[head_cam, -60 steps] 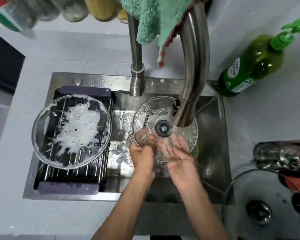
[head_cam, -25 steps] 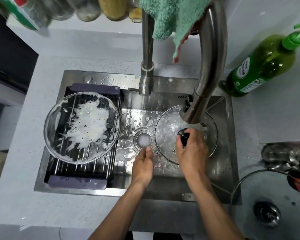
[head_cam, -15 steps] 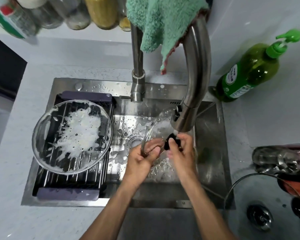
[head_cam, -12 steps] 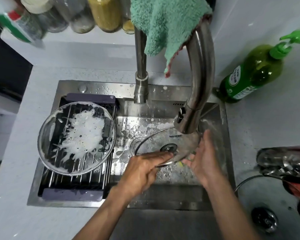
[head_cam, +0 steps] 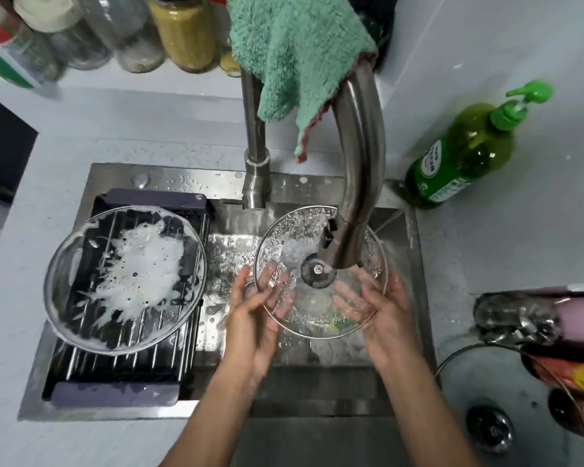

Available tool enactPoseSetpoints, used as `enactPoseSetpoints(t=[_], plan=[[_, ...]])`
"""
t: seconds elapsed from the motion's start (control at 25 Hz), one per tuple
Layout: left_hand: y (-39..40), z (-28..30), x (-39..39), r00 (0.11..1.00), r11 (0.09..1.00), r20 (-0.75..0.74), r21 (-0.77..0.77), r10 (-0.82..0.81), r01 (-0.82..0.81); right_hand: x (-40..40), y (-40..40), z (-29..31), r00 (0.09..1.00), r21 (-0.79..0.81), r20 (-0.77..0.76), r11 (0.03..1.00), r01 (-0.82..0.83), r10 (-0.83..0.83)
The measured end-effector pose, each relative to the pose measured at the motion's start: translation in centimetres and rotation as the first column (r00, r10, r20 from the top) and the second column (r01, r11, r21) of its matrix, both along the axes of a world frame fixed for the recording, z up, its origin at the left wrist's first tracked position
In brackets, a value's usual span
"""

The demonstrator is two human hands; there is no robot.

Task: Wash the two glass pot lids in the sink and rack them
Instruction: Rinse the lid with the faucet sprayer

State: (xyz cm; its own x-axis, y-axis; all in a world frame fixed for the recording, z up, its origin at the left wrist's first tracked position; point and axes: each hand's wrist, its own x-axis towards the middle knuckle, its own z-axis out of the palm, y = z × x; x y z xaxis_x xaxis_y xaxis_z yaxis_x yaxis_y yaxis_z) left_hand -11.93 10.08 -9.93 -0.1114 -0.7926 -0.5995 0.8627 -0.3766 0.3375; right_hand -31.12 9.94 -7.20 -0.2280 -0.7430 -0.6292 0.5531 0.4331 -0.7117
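Note:
A wet glass pot lid (head_cam: 290,237) is under the faucet spout (head_cam: 348,244) in the sink (head_cam: 169,178), its underside and centre nut facing me. My left hand (head_cam: 250,318) supports its left rim; the straight fingers show through the glass and the thumb lies outside the rim. My right hand (head_cam: 385,318) cradles the lower right rim from beneath, palm up, fingers spread under the glass. A second glass lid (head_cam: 125,278), smeared with white foam, lies flat on the drain rack (head_cam: 115,396) over the sink's left half.
A green cloth (head_cam: 294,45) hangs over the tall faucet. A green soap bottle (head_cam: 462,156) stands at the back right. Another glass lid (head_cam: 469,375) and bottles (head_cam: 536,318) crowd the right counter. Jars (head_cam: 182,32) line the shelf behind.
The lid was tilted nearly flat with my left hand across its front; now it faces me under the spout, and both hands have shifted beneath its rim.

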Motion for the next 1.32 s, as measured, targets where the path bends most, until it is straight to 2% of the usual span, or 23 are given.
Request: enactPoseSetpoints(t=[0.04,0.12,0.2,0.24,0.28,0.36,0.4,0.44,0.48,0.52,0.56,0.6,0.64,0.68,0.72,0.76,0.8,0.88,1.04,1.16,1.2,1.28,1.32], plan=[[-1.0,0.0,-0.5,0.999,0.999,-0.041,0.035,-0.030,0.032,0.0,0.2,0.7,1.000,-0.029,0.005,1.000,0.006,-0.006],[-3.0,0.0,-1.6,0.974,0.970,-0.010,0.094,-0.226,0.226,-1.1,-0.2,2.6,0.999,-0.030,-0.026,0.999,0.026,-0.027],[-4.6,-0.3,-2.6,0.899,0.918,0.202,0.172,-0.389,0.358,-2.8,-1.1,3.8,0.994,0.009,-0.107,1.000,0.012,-0.011],[-5.4,-0.1,-3.5,0.829,0.902,0.356,0.210,-0.431,0.378,-3.6,-1.4,4.2,0.989,0.014,-0.146,1.000,-0.003,0.005],[-6.1,-0.1,-4.1,0.709,0.896,0.551,0.226,-0.441,0.382,-4.2,-1.6,4.4,0.986,0.020,-0.162,1.000,-0.023,0.026],[-7.4,0.7,-5.1,0.295,0.879,0.882,0.226,-0.368,0.421,-5.1,-1.2,4.1,0.993,0.048,-0.105,0.998,-0.047,0.052],[-7.5,0.9,-5.1,0.202,0.871,0.928,0.195,-0.313,0.451,-5.3,-0.6,3.9,0.996,0.077,-0.060,0.995,-0.061,0.066],[-7.2,0.9,-4.6,0.220,0.866,0.926,0.177,-0.308,0.468,-5.2,-0.2,3.6,0.997,0.103,-0.008,0.992,-0.075,0.076],[-6.7,0.8,-4.1,0.367,0.882,0.867,0.155,-0.337,0.445,-5.0,0.1,3.1,0.997,0.115,0.039,0.991,-0.069,0.065],[-5.5,0.7,-3.6,0.544,0.882,0.732,0.165,-0.410,0.442,-4.7,0.3,2.4,0.996,0.121,0.072,0.991,-0.054,0.045],[-3.8,0.7,-3.1,0.726,0.886,0.519,0.162,-0.451,0.434,-4.0,0.2,2.0,0.997,0.132,0.070,0.990,-0.041,0.032],[-2.1,0.6,-2.7,0.824,0.889,0.336,0.126,-0.456,0.440,-3.2,0.1,1.4,0.997,0.146,-0.050,0.988,-0.053,0.061],[-0.6,0.3,-2.3,0.859,0.891,0.243,0.069,-0.451,0.448,-2.3,0.0,0.7,0.917,0.206,-0.325,0.964,-0.170,0.231],[0.6,0.2,-1.9,0.879,0.895,0.193,-0.008,-0.435,0.445,-1.4,0.3,-0.3,0.600,0.366,-0.628,0.869,-0.333,0.495],[1.3,0.3,-1.6,0.900,0.905,0.155,-0.064,-0.407,0.420,-0.5,1.0,-1.4,0.161,0.533,-0.753,0.735,-0.418,0.638],[1.6,0.3,-1.4,0.921,0.921,0.120,-0.085,-0.370,0.381,0.8,1.4,-2.2,-0.156,0.631,-0.749,0.621,-0.465,0.644],[1.7,0.2,-1.2,0.936,0.935,0.099,-0.077,-0.338,0.346,2.2,1.1,-2.5,-0.285,0.667,-0.723,0.529,-0.524,0.629],[2.1,0.5,-0.9,0.943,0.943,0.097,-0.069,-0.318,0.325,4.0,-0.5,-2.5,-0.302,0.637,-0.717,0.415,-0.650,0.628],[2.3,1.0,0.2,0.928,0.918,0.137,-0.153,-0.346,0.365,4.9,-2.3,-2.8,-0.263,0.529,-0.807,0.449,-0.720,0.528],[1.2,0.6,1.5,0.906,0.902,0.179,-0.143,-0.382,0.409,6.2,-1.6,-2.9,-0.193,0.388,-0.853,0.343,-0.856,0.484],[0.9,0.4,1.9,0.900,0.892,0.166,-0.152,-0.403,0.427,6.2,-2.0,-3.2,-0.197,0.392,-0.871,0.393,-0.832,0.451],[-0.2,0.0,3.5,0.887,0.862,0.108,-0.207,-0.450,0.463,5.3,-2.9,-3.4,-0.192,0.435,-0.892,0.659,-0.613,0.410],[-1.1,0.0,4.6,0.861,0.838,0.070,-0.201,-0.504,0.507,3.9,-3.4,-3.2,-0.102,0.443,-0.885,0.759,-0.478,0.453]])
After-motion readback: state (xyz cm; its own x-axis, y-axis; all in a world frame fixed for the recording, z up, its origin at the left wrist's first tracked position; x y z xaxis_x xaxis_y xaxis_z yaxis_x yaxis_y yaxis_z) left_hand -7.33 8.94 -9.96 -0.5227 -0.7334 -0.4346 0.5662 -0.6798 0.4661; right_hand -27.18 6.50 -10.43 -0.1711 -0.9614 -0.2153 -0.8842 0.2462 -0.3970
